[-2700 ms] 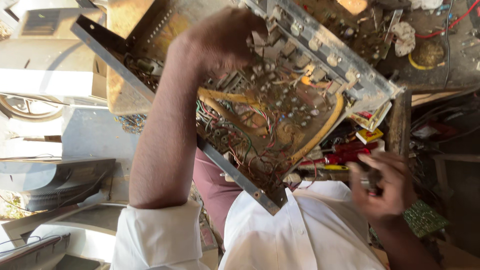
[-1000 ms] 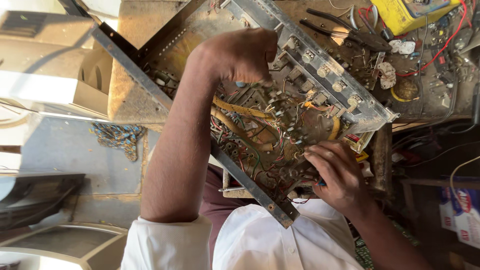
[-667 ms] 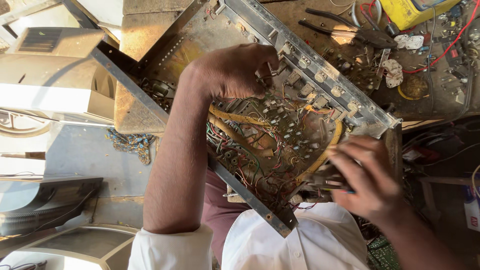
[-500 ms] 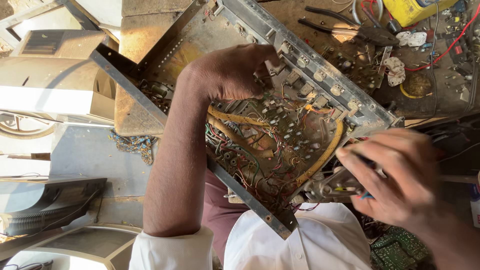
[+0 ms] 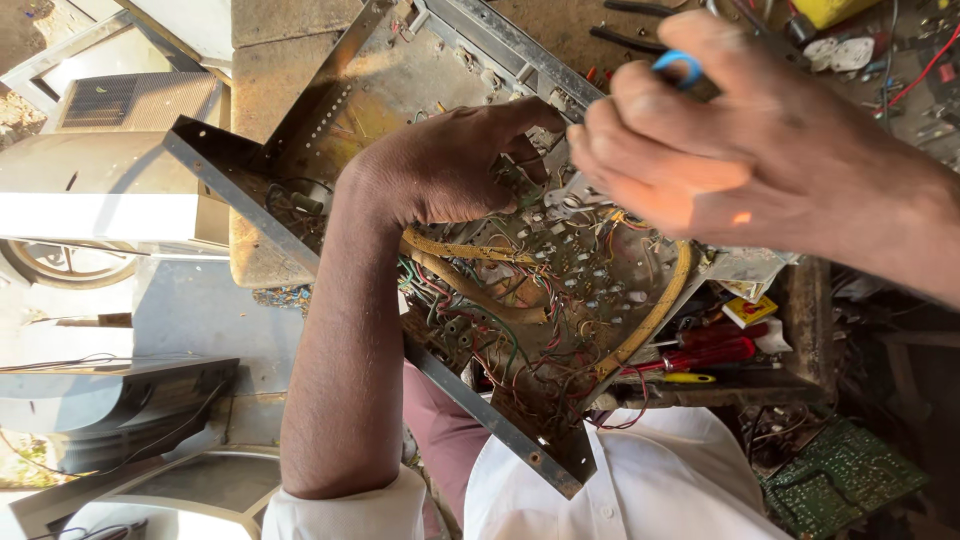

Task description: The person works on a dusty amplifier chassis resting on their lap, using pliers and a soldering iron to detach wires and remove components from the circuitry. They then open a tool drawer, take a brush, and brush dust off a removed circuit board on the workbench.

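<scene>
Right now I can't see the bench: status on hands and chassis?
Left hand gripping the open chassis. Right hand raised, pinching a blue-handled tool. Wiring exposed, nothing blocking.

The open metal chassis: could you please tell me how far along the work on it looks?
Done: the chassis lies open, its wiring exposed. In hand: the left hand steadies it by the board while the right hand holds a blue-handled tool above. Left: seemingly most of it; wires hang loose and red-handled screwdrivers lie unused beside it.
</scene>
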A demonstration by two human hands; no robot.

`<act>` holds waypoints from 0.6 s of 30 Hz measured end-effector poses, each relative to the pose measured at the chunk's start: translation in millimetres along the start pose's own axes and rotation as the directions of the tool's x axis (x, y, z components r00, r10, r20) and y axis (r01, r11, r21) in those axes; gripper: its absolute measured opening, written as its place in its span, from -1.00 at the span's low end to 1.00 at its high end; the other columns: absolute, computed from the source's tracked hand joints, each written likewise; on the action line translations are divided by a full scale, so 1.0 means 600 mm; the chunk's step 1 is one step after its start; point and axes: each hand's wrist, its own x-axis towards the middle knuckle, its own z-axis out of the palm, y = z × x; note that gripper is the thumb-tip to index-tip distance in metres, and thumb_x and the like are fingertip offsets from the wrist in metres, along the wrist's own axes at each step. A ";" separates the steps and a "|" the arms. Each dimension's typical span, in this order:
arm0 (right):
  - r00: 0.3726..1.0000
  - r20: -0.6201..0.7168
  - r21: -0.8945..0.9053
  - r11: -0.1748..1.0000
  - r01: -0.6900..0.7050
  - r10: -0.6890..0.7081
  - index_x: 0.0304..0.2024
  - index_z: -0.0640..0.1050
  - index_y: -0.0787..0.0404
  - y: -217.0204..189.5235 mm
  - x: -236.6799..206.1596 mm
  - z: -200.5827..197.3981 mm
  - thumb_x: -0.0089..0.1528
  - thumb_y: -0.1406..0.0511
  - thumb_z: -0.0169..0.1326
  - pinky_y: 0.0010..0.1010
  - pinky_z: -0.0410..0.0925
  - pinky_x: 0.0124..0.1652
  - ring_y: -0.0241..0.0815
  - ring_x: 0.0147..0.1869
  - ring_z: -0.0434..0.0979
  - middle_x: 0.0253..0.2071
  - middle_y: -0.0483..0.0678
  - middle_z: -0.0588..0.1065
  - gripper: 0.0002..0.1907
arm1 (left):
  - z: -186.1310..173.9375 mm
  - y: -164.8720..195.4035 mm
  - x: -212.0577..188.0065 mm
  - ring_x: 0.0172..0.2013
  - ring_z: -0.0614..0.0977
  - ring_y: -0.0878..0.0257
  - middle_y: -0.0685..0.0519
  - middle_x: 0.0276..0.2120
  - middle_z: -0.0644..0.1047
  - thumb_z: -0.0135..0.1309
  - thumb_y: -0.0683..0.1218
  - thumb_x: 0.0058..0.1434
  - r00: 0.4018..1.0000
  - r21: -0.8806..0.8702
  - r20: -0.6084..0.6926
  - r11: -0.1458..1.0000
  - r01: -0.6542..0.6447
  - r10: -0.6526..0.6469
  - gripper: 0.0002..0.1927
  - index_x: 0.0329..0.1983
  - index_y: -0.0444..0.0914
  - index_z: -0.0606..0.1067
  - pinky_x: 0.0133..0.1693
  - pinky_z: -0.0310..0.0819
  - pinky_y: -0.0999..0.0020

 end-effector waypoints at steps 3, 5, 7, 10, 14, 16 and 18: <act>1.000 -0.026 0.004 1.000 0.016 -0.016 0.01 0.60 0.08 0.004 0.013 0.005 0.20 0.18 0.17 -0.23 0.22 0.23 -0.30 0.11 0.40 -0.13 -0.26 0.46 -0.67 | 0.000 0.003 0.001 0.07 0.65 0.03 -0.09 0.03 0.63 0.23 -0.17 -0.09 1.000 0.030 -0.014 0.999 0.020 -0.019 -0.18 0.33 -0.16 0.30 0.06 0.52 0.16; 0.999 -0.011 -0.050 0.998 0.043 -0.044 -0.02 0.60 0.15 0.006 0.017 0.008 0.23 0.19 0.15 -0.22 0.22 0.24 -0.28 0.09 0.39 -0.17 -0.21 0.44 -0.69 | 0.001 0.005 0.003 0.10 0.63 0.00 -0.11 0.06 0.61 0.24 -0.16 -0.09 0.999 0.047 -0.019 0.998 0.051 -0.050 -0.16 0.35 -0.16 0.28 0.08 0.50 0.15; 0.998 0.006 -0.041 0.997 0.067 -0.067 0.01 0.60 0.20 0.007 0.018 0.009 0.23 0.17 0.10 -0.19 0.21 0.23 -0.24 0.11 0.38 -0.16 -0.17 0.43 -0.64 | 0.002 0.006 0.004 0.11 0.60 -0.01 -0.13 0.09 0.58 0.26 -0.14 -0.10 0.995 0.055 -0.018 0.994 0.097 -0.096 -0.12 0.37 -0.15 0.24 0.09 0.48 0.14; 0.993 0.028 -0.003 0.993 0.117 -0.117 -0.13 0.57 0.22 0.007 0.022 0.013 0.19 0.22 0.11 -0.13 0.22 0.22 -0.15 0.15 0.37 -0.13 -0.12 0.42 -0.74 | 0.003 0.008 0.004 0.14 0.58 -0.05 -0.13 0.12 0.57 0.24 -0.14 -0.07 0.997 0.129 -0.048 0.989 0.066 -0.060 -0.08 0.42 -0.16 0.18 0.11 0.46 0.11; 0.978 0.107 -0.003 0.984 0.179 -0.178 -0.28 0.55 0.23 0.003 0.026 0.014 0.15 0.26 0.13 -0.09 0.22 0.23 -0.12 0.20 0.33 -0.14 -0.11 0.37 -0.83 | 0.003 0.010 0.001 0.13 0.57 -0.05 -0.09 0.12 0.57 0.23 -0.14 -0.04 0.996 0.136 -0.071 0.989 0.061 -0.051 -0.06 0.45 -0.11 0.15 0.10 0.46 0.11; 0.984 0.090 -0.046 0.986 0.160 -0.156 -0.27 0.55 0.22 0.002 0.028 0.013 0.12 0.26 0.13 -0.12 0.21 0.22 -0.13 0.20 0.33 -0.15 -0.11 0.36 -0.81 | 0.002 0.011 0.002 0.13 0.60 -0.02 -0.05 0.12 0.59 0.20 -0.13 0.01 0.996 0.121 -0.059 0.990 0.079 -0.072 -0.12 0.44 -0.09 0.17 0.09 0.49 0.13; 0.983 0.095 -0.058 0.985 0.162 -0.156 -0.28 0.55 0.21 0.001 0.028 0.013 0.12 0.25 0.13 -0.13 0.21 0.21 -0.14 0.20 0.34 -0.16 -0.11 0.36 -0.82 | 0.003 0.011 0.003 0.12 0.59 -0.03 -0.05 0.12 0.59 0.21 -0.12 0.00 0.995 0.127 -0.058 0.988 0.089 -0.082 -0.12 0.43 -0.09 0.18 0.08 0.49 0.13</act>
